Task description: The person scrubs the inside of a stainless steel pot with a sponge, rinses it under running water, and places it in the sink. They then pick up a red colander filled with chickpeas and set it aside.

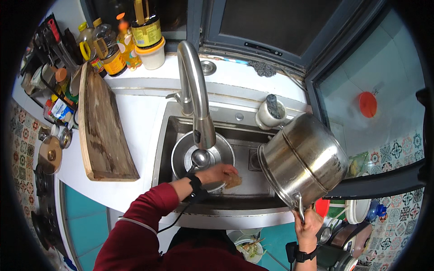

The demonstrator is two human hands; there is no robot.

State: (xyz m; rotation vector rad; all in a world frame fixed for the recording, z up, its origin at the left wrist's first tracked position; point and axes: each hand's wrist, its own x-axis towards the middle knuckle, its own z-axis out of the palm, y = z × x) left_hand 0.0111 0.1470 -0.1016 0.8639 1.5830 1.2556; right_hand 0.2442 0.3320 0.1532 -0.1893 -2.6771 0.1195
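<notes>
My left hand (216, 173) has its fingers around a brownish scrubbing pad (233, 181) over the steel sink (243, 198). Beneath that hand is a round metal basin (175, 156), partly hidden by it. A ladle (200, 158) rests in the basin, its handle running under my left wrist. At the right, my right hand (310, 220) grips the side handle of a large stainless-steel pot (305, 159). The pot is tilted on its side, mouth toward the sink and base toward the upper right; its inside is out of sight.
A curved faucet (200, 78) arches over the basin. A stone mortar with pestle (272, 111) stands behind the sink, near the pot. On the left counter are a thick wooden board (101, 135) and several bottles (108, 47). An open window sash (369, 183) borders the right side.
</notes>
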